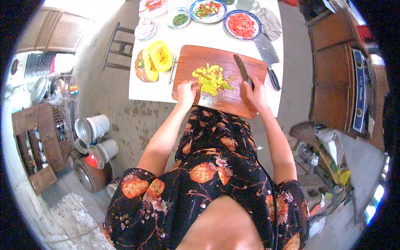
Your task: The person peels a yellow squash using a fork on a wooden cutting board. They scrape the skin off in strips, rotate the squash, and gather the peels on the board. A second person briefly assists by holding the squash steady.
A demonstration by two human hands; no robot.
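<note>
A reddish-brown wooden cutting board (216, 56) lies at the table's near edge, slightly turned. In its middle is a loose pile of chopped yellow-green leafy vegetable (209, 78), with wet specks around it. My right hand (256, 95) grips the dark handle of a kitchen knife (240, 66), whose dark blade points away over the board's right part. My left hand (187, 92) is at the board's near left edge, beside the pile. Its fingers are curled together; whatever they may hold is too small to make out.
Left of the board sit cut pumpkin pieces (160, 56). Beyond stand plates of diced tomato (242, 25), mixed chopped peppers (208, 10) and chopped greens (179, 18). A cleaver (267, 49), a black-handled knife (273, 79) and a grey cloth (268, 23) lie at right.
</note>
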